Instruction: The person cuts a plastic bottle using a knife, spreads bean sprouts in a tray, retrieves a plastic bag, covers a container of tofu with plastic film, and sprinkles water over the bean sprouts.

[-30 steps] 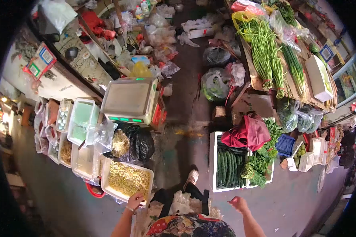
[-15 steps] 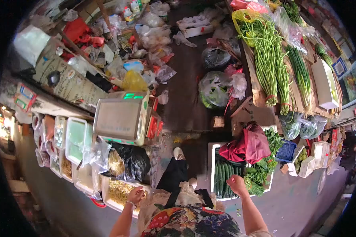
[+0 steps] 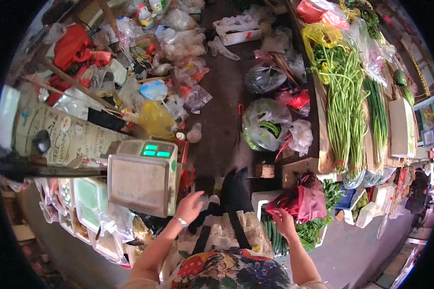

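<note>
My left hand (image 3: 189, 207) is held out with its fingers apart and nothing in it, just right of the scale (image 3: 139, 185) with green lit digits. A bracelet circles that wrist. My right hand (image 3: 282, 220) has its fingers loosely apart, in front of the maroon cloth (image 3: 311, 200); whether they touch it is unclear. Nothing shows in this hand. The cloth lies over a white box of dark green cucumbers (image 3: 274, 236) and leafy greens (image 3: 306, 233).
Long beans (image 3: 345, 111) lie on the right stand beside green onions (image 3: 377, 115). Bagged vegetables (image 3: 265, 125) sit by the aisle (image 3: 222, 106). Plastic bags (image 3: 185, 41) clutter the left side. Trays (image 3: 89, 202) stand at the lower left, past the scale.
The view has moved forward, bringing the scale and the stands nearer. My left hand has gone from the sprout tray to beside the scale; my right hand has come up to the maroon cloth.
</note>
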Available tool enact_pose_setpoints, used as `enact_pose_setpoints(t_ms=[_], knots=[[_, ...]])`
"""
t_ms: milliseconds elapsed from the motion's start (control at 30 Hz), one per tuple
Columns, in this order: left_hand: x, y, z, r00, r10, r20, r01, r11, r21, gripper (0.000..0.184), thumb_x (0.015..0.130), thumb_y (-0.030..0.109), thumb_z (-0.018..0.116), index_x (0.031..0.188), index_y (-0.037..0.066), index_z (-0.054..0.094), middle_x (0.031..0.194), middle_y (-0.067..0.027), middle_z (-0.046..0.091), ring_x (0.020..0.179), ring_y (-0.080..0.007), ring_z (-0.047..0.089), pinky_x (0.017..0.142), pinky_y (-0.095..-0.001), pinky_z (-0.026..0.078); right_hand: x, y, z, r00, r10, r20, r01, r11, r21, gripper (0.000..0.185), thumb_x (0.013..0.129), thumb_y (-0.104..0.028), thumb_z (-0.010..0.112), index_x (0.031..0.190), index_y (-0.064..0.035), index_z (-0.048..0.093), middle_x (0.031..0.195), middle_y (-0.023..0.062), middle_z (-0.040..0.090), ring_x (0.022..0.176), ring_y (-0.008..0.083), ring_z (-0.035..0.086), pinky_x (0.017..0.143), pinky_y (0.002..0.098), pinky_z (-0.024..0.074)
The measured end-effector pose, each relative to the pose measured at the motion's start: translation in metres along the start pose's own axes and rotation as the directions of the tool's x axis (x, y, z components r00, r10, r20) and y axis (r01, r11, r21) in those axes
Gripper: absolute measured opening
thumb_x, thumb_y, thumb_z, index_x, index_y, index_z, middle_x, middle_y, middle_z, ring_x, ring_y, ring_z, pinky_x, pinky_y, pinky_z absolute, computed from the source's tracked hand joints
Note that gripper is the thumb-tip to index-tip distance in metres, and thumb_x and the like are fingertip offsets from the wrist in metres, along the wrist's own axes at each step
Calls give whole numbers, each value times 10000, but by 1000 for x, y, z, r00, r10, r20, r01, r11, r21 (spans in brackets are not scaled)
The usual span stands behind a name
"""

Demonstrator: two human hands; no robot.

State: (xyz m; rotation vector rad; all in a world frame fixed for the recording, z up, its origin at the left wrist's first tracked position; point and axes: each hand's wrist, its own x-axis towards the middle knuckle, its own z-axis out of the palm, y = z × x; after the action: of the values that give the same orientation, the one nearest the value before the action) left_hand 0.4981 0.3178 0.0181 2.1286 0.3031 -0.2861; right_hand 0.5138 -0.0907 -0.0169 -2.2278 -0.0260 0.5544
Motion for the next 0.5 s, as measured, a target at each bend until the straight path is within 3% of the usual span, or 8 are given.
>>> enact_pose_setpoints(t_ms=[67,100,200,233,333,400,467,500], knots=[[39,49,-1,991,132,10,-130,955,268,384,784,133,624,1165,104,594,1094,-108,631,995,-326,599,828,-424,476,52,-21,5,999,29,19,-29,999,46,277,860,-74,562,1127,-12,602,839,134,651,730,208,631,670,296,485],[61,56,8,982,186,30,-187,946,264,385,775,148,631,1157,120,594,1107,-92,625,1040,-302,580,861,-451,443,82,-32,7,998,53,34,-56,995,87,248,848,-60,552,1085,-24,614,849,161,646,750,258,625,677,321,475],[126,77,41,928,373,22,-355,861,365,392,766,173,634,1155,162,586,1141,-39,604,1168,-238,504,954,-556,312,184,-83,8,1000,-25,1,25,999,48,237,853,-83,572,1076,-19,614,819,156,645,724,255,624,654,319,477],[150,80,49,918,390,68,-387,845,369,393,763,168,627,1154,162,585,1140,-33,600,1188,-235,485,966,-582,273,222,-86,14,1000,-15,9,15,999,49,237,853,-83,572,1076,-19,614,819,156,645,724,255,624,654,319,477],[224,91,65,907,372,198,-421,820,387,425,740,161,609,1164,155,589,1165,-21,585,1247,-234,440,1002,-610,205,352,-92,32,989,129,76,-144,959,243,258,863,-99,556,1091,11,610,802,90,642,702,136,613,655,273,501],[273,90,73,906,391,160,-422,856,298,440,729,170,615,1169,176,597,1207,-15,569,1271,-214,424,1008,-608,180,450,-63,58,982,152,108,-165,978,127,273,865,-127,551,1091,14,609,841,94,652,740,135,623,654,275,506],[311,85,86,925,353,138,-377,894,241,447,724,178,622,1170,186,603,1233,-10,560,1278,-205,418,1012,-598,171,542,-45,88,937,305,169,-343,897,280,296,866,-152,549,1103,16,602,875,117,654,774,157,632,690,296,507],[333,81,90,937,338,89,-349,915,200,454,719,187,629,1172,196,608,1259,-5,551,1285,-196,413,1017,-587,162,586,-30,101,973,202,108,-218,962,164,291,847,-162,560,1090,-10,607,875,155,657,771,254,634,690,347,499]])
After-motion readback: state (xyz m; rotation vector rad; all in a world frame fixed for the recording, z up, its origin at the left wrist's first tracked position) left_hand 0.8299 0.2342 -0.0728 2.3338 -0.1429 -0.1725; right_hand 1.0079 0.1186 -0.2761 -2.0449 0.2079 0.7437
